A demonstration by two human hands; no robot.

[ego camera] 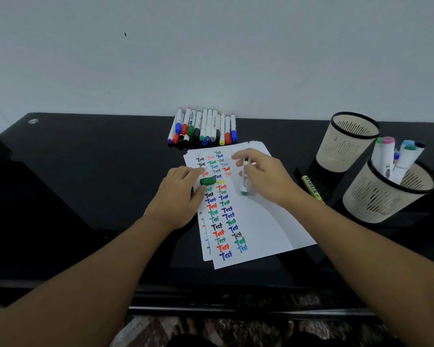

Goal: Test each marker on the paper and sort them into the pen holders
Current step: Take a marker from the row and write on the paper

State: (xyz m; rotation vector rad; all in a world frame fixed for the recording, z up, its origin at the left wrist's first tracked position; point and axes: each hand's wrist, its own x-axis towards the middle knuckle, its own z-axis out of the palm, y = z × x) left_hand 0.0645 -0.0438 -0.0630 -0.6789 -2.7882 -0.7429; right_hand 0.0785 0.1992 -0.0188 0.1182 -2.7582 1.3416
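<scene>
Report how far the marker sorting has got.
Done: several markers stand in the nearer holder; the paper carries many test words. In hand: right hand holds a green marker over the paper, left hand holds its cap. Left: the row of markers by the wall; farther holder looks empty.

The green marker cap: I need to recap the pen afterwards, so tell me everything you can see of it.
The green marker cap is a short, dark green cylinder, seemingly plastic, off its pen. It lies roughly sideways over the white paper sheet covered in coloured "Test" words, pinched at the fingertips of the left hand. The right hand holds the uncapped white marker nearby, apart from it.
</scene>
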